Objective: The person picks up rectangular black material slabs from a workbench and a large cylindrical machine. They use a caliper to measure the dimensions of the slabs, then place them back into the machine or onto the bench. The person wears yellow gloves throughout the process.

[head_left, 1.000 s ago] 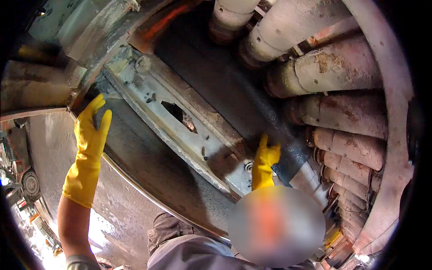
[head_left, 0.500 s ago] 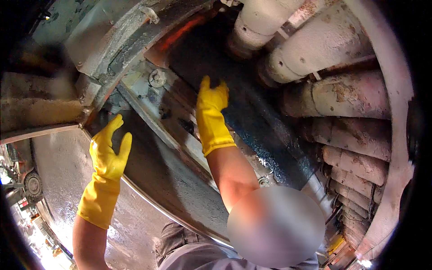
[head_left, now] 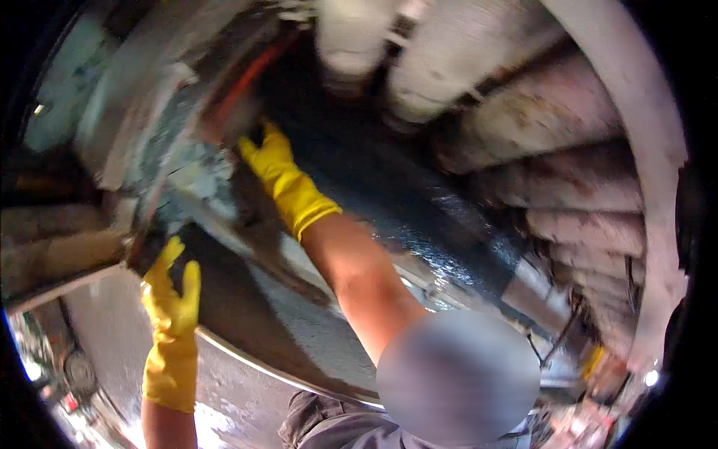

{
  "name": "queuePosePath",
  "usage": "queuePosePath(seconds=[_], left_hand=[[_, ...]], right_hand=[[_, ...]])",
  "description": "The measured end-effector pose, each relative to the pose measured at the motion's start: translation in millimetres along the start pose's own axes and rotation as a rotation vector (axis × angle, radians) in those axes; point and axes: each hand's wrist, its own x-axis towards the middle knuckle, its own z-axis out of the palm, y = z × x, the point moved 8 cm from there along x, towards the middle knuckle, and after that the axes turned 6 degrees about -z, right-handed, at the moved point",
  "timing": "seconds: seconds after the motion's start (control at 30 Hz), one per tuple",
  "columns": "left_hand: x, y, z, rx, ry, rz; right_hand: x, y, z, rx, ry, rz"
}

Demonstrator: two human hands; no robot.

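Right hand (head_left: 271,161): yellow glove, pointing up-left; thumb and fingers spread, gap between them; tips blurred, contact cannot be told.
Right forearm (head_left: 355,262): bare below the cuff, stretched diagonally across the middle; upper part hidden by a blurred patch (head_left: 458,374).
Left hand (head_left: 170,295): yellow glove, raised, fingers up, thumb held apart from them; can't tell if I'm touching anything.
Left forearm (head_left: 169,428): near upright, in from the lower edge.
Dark strip (head_left: 374,176): just beside my right hand; long axis slants upper left to lower right; lower stretch shines.
Cylinders (head_left: 538,116): row along the right, pale, stained; near ends face the strip, upper ones tilted.
Orange-red edge (head_left: 254,78): just above my right fingertips, slanted.
Beam (head_left: 209,213): between my hands, slopes down to the right.
Curved rim (head_left: 254,363): right of my left cuff, bends down toward my grey clothing (head_left: 348,432).
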Motion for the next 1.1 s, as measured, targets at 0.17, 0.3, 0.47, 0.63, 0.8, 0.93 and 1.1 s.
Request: queuePosePath(seconds=[0.17, 0.3, 0.47, 0.63, 0.8, 0.93, 1.1], left_hand=[[-23, -54, 11, -0.216, -0.066, -0.257], [-12, -51, 13, -0.241, -0.119, -0.277], [-18, -55, 9, -0.24, -0.142, -0.27], [-4, -56, 21, -0.291, -0.143, -0.26], [-13, -44, 5, -0.195, -0.107, -0.316], [-13, -41, 9, -0.308, -0.084, -0.406], [-13, -36, 4, -0.281, -0.067, -0.388]], right_hand=[[-134, -34, -169, -0.505, 0.101, -0.264], [-237, -18, -380, -0.916, 0.284, -0.226], [-301, 15, -561, -1.197, 0.531, -0.091], [-260, 171, -676, -1.766, -0.043, 0.35], [-217, 145, -648, -1.686, 0.205, 0.184], [-219, 132, -646, -1.628, 0.245, 0.164], [-231, 118, -650, -1.565, 0.279, 0.154]])
